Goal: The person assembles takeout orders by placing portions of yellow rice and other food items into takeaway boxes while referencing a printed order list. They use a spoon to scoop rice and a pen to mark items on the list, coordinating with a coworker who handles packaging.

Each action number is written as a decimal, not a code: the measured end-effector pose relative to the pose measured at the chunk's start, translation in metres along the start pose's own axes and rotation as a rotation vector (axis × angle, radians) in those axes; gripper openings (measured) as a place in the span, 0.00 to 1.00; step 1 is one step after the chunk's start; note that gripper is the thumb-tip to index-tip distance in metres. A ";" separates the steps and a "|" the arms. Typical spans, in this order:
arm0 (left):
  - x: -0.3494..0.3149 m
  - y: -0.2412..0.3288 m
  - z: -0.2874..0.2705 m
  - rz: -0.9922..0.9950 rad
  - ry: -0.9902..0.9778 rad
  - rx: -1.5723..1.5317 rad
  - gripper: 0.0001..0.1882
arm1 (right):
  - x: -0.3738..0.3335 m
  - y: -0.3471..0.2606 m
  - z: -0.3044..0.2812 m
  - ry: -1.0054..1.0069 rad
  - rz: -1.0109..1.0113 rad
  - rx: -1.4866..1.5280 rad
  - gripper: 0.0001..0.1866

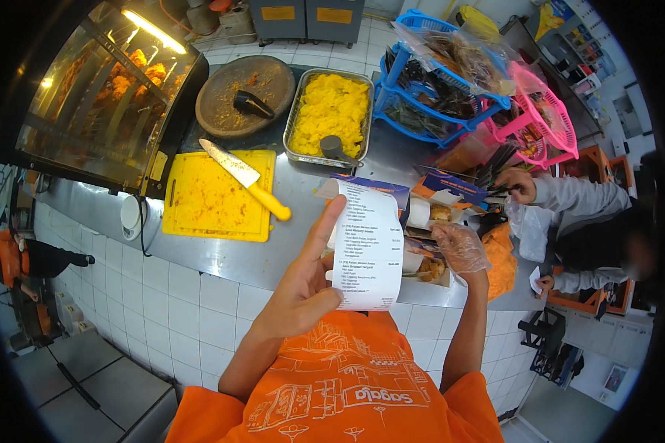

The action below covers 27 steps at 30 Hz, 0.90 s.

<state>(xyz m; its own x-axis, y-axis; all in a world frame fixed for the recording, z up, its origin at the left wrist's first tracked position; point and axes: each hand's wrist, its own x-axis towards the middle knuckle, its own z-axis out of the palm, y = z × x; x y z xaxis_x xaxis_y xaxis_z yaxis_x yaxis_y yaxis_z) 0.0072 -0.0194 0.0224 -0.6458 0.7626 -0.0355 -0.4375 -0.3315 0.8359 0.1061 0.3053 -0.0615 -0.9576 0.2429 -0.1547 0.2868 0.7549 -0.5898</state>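
My left hand [292, 303] holds a long white printed receipt [367, 251] upright over the counter's front edge, thumb and fingers closed on its left side. My right hand [462, 247] wears a clear plastic glove and hovers over or touches the paper food boxes; its fingers are loosely bent and apart, with nothing visible in them. The boxes stand behind and right of the receipt. One has a blue and orange lid [451, 188]. White rice and browned food pieces [431, 267] show inside. The receipt hides part of the boxes.
A yellow cutting board [188, 196] bears a knife [236, 170]. Behind are a stone mortar [218, 96] and a metal tray [293, 96] of yellow food. A heated display case [89, 140] stands left, blue baskets [395, 96] right. At right, a co-worker's hand [517, 184] reaches in near an orange cloth [499, 258].
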 end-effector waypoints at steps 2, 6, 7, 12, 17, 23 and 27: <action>0.000 0.000 0.000 -0.008 0.005 -0.007 0.54 | -0.001 -0.001 0.000 0.001 0.021 0.058 0.15; 0.000 -0.001 0.001 -0.007 0.001 -0.010 0.54 | -0.003 -0.002 -0.001 -0.012 0.052 0.088 0.15; 0.001 -0.001 0.001 0.000 0.002 -0.003 0.54 | -0.003 -0.002 -0.001 -0.017 0.063 0.091 0.16; -0.001 -0.002 0.002 -0.006 0.010 0.007 0.55 | -0.002 -0.002 -0.002 -0.024 0.043 0.025 0.16; -0.002 -0.002 0.002 -0.008 0.003 0.008 0.55 | -0.003 -0.002 -0.003 -0.017 0.031 0.017 0.16; -0.004 -0.002 0.004 0.001 0.020 0.005 0.55 | -0.001 -0.009 -0.004 -0.028 0.043 -0.020 0.16; -0.013 -0.003 0.000 0.017 0.068 -0.014 0.54 | -0.002 -0.013 -0.009 -0.023 0.075 -0.028 0.16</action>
<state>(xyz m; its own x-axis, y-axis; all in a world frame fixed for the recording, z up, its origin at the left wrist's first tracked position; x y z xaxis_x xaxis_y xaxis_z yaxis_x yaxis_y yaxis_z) 0.0166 -0.0289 0.0205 -0.6939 0.7177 -0.0585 -0.4345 -0.3525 0.8289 0.1050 0.3003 -0.0464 -0.9339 0.2850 -0.2160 0.3576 0.7520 -0.5537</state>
